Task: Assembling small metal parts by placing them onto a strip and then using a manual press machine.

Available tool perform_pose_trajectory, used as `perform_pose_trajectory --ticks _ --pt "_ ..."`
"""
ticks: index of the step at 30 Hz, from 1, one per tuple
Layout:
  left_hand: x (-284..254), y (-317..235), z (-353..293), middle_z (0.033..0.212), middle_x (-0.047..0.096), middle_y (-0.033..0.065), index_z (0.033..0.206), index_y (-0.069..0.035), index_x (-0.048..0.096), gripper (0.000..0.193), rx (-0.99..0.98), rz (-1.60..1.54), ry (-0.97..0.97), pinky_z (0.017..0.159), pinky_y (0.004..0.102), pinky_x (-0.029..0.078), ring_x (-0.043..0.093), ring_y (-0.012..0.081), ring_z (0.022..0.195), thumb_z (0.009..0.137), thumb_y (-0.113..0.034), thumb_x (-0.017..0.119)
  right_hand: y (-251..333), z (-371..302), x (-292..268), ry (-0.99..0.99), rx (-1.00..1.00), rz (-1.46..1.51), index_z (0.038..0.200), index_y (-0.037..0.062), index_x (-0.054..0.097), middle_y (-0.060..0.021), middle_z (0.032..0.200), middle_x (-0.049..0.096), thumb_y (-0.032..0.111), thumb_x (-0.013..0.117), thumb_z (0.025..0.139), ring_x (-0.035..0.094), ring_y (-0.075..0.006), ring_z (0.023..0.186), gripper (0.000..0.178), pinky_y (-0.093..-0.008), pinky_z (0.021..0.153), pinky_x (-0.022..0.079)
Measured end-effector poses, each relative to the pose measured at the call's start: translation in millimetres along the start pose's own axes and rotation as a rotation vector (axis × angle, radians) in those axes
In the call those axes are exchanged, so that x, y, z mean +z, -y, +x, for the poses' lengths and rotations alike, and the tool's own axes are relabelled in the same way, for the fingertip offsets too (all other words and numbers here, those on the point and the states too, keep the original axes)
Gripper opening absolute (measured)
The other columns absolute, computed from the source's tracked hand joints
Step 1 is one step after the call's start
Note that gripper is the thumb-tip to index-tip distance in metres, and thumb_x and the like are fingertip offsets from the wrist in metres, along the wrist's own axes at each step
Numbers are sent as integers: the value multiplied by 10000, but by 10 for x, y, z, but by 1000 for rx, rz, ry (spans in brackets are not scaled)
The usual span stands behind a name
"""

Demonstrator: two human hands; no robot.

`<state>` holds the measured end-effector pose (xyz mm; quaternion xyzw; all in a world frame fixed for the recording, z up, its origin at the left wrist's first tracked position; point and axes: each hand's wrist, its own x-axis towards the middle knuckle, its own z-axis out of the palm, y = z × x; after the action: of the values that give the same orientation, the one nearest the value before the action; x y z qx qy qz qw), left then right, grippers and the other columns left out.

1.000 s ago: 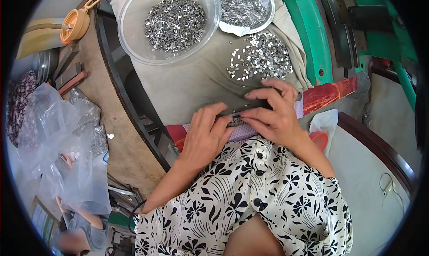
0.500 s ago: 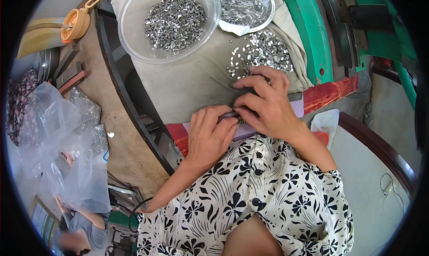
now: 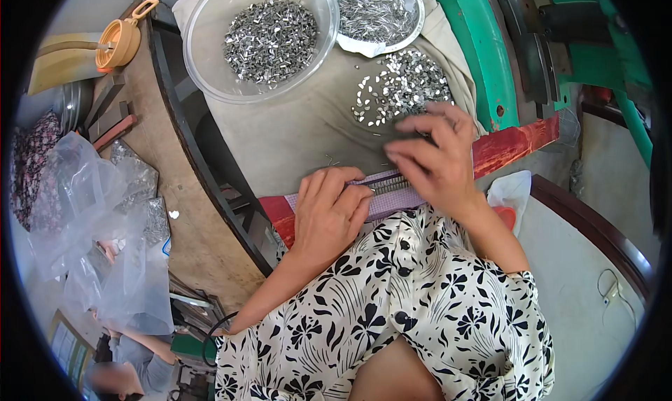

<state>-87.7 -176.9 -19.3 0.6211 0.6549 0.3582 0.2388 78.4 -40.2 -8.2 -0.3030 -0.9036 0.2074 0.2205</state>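
Note:
A narrow dark-edged strip (image 3: pixel 397 185), lined with a row of small metal pieces, lies on a purple checked cloth (image 3: pixel 392 203) at my lap. My left hand (image 3: pixel 332 208) is curled around the strip's left end, thumb and fingertip pressed together there. Raised above the strip's right end, my right hand (image 3: pixel 442 159) has its fingers apart and slightly blurred; I see nothing in them. Beyond it spreads a loose pile of small shiny metal pieces (image 3: pixel 413 82), its near edge partly hidden by those fingers. A few thin pins (image 3: pixel 332 160) lie beyond my left hand.
A clear plastic bowl (image 3: pixel 203 75) of short metal pieces and a white-rimmed bowl (image 3: pixel 420 23) of thin pins stand at the back. Green machinery (image 3: pixel 469 58) borders the right. Plastic bags (image 3: pixel 133 275) lie on the wooden table (image 3: pixel 199 212) at left; another person (image 3: pixel 143 362) is at lower left.
My right hand has lifted off the strip and moved right, its fingers spreading, which uncovers the row of metal pieces. My left hand has stayed at the strip's left end.

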Motion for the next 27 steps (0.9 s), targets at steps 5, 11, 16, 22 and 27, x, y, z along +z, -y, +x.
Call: perform_pose_trajectory --ticks 5,11,16,22,27 --pt "-19 -23 19 1045 641 66 941 -73 663 265 -67 -38 15 795 385 437 600 276 936 713 -51 796 -49 306 65 -7 -26 -83 837 146 748 13 1067 653 170 823 713 507 -313 1180 146 -461 993 321" --pt "-32 -21 -7 1063 636 79 947 -55 661 264 -99 -63 8 814 390 450 607 283 971 727 -71 807 51 413 89 58 -13 -166 799 110 734 1 1074 640 177 813 700 497 -310 1198 142 -496 1006 308" --pt "-20 7 -17 1058 639 74 907 -66 670 223 -67 -31 8 801 388 446 608 276 951 723 -49 794 13 391 52 77 -16 -101 805 117 737 10 1080 639 140 804 696 493 -311 1200 130 -493 1000 301" --pt "-17 -1 -10 1053 641 71 893 -70 665 222 -69 -24 8 789 387 444 607 275 935 711 -35 787 -21 248 47 73 34 -80 830 126 742 14 1088 644 134 800 712 483 -317 1208 132 -487 995 288" --pt "-40 2 -19 1052 641 69 902 -66 658 234 -70 -18 0 783 389 446 608 275 933 710 -36 789 -21 276 5 54 51 -90 835 132 744 12 1096 649 130 798 719 484 -317 1211 128 -478 996 292"
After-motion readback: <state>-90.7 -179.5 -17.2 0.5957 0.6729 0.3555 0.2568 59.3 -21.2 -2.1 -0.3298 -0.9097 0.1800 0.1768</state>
